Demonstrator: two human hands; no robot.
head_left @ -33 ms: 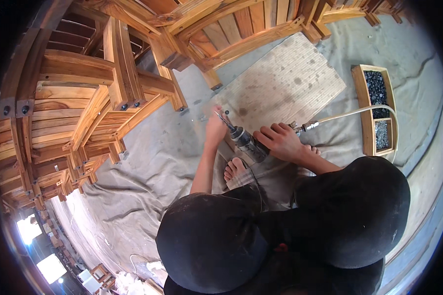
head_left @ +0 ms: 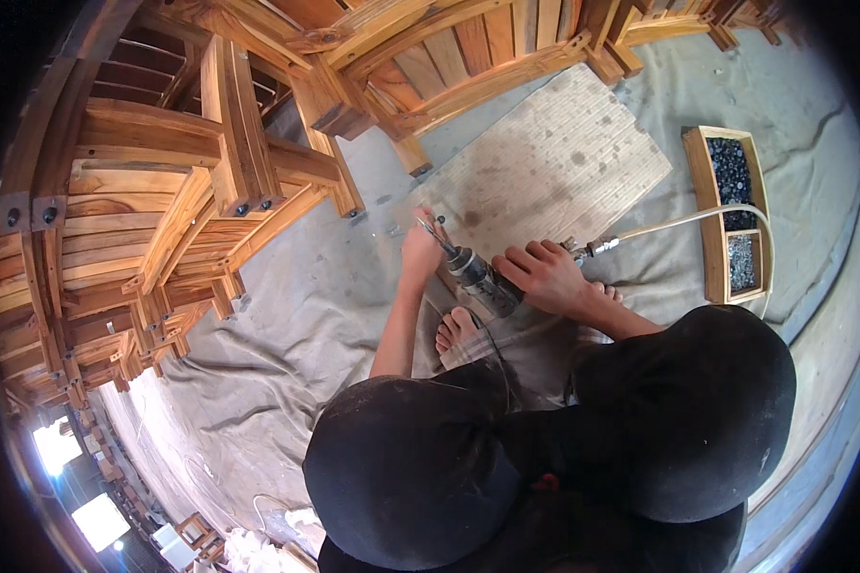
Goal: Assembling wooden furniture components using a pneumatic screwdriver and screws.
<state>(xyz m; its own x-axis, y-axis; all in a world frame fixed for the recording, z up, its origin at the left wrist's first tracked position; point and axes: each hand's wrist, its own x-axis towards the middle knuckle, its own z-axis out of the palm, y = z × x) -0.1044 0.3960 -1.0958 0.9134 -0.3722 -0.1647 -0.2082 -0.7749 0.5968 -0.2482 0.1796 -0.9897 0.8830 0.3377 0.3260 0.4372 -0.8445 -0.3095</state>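
Observation:
Between my bare feet, my right hand [head_left: 551, 279] is closed around the rear of a black and silver power drill [head_left: 475, 272], its bit pointing up and left. A metal hose coupling [head_left: 602, 246] sits just beyond the right fingers, and whether it joins the drill is hidden. Beside the bit, my left hand [head_left: 420, 250] is closed with fingertips pinched together. What those fingers hold is too small to tell. Close to the bit tip is a small dark round piece [head_left: 440, 219]. A narrow wooden strip [head_left: 445, 289] lies partly hidden under the left hand and drill.
A stained ribbed board [head_left: 564, 143] lies on the grey cloth [head_left: 258, 363] ahead. At right stands a wooden box [head_left: 699, 181] of black and silvery small hardware, with a pale hose [head_left: 683, 218] crossing it. Slatted wooden furniture [head_left: 153, 196] rises at left and along the back.

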